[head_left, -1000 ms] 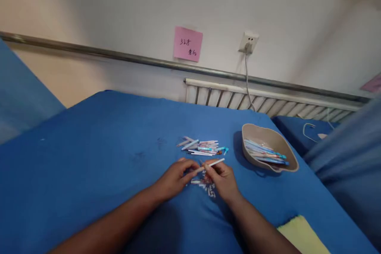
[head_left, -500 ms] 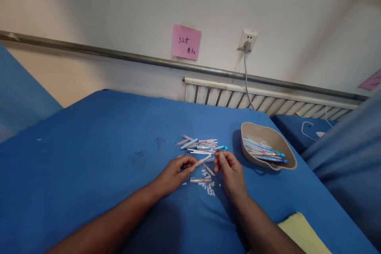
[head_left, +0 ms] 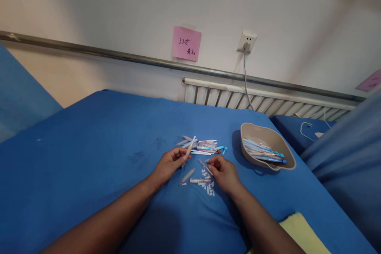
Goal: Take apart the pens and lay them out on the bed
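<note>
My left hand (head_left: 171, 164) pinches a slim pen part (head_left: 189, 149), white at the tip and pale orange lower down, tilted up. My right hand (head_left: 224, 174) has its fingers closed on a clear pen barrel (head_left: 203, 164) just right of it. Between and beyond the hands lies a pile of pens and pen parts (head_left: 205, 143), with light blue pieces and a small brown piece (head_left: 218, 151) at its right end. Nearer me are a greyish barrel (head_left: 187, 176), a clear printed barrel (head_left: 199, 180) and several small white bits (head_left: 209, 189).
A beige basket (head_left: 290, 152) holding several pens stands to the right on the blue cloth (head_left: 119, 135). A yellow cloth (head_left: 302, 234) lies at the lower right. Behind the table are a radiator (head_left: 220, 95), a pipe and a socket (head_left: 247, 42) with a cable.
My left hand has moved slightly left and turned its pen part more upright. My right hand has left the brown piece on the pile, come nearer me and closed on a clear barrel.
</note>
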